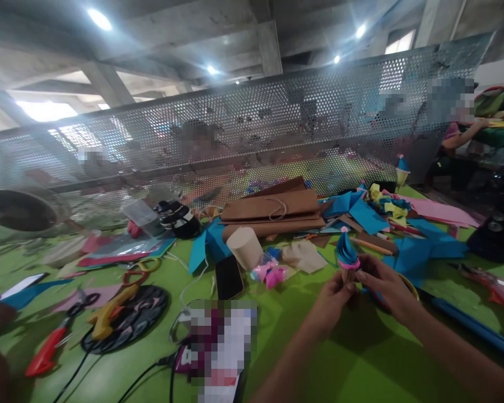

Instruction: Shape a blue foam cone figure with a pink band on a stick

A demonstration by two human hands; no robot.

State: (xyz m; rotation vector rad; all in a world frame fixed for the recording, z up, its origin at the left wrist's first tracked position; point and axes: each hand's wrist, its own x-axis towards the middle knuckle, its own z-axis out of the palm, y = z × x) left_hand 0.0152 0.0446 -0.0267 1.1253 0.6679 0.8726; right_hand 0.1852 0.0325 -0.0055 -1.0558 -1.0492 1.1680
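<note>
Cone (346,254), blue paper folds, pink rim, seemingly tan base.

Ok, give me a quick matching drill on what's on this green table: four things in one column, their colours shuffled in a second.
Things:
1. Paper cone in both hands
2. Phone
3. Glue gun
4. Paper bags

Colours:
A. Brown
B. Yellow
C. Blue with a pink band
D. Black

Pairs: 1-C, 2-D, 3-B, 4-A
</note>
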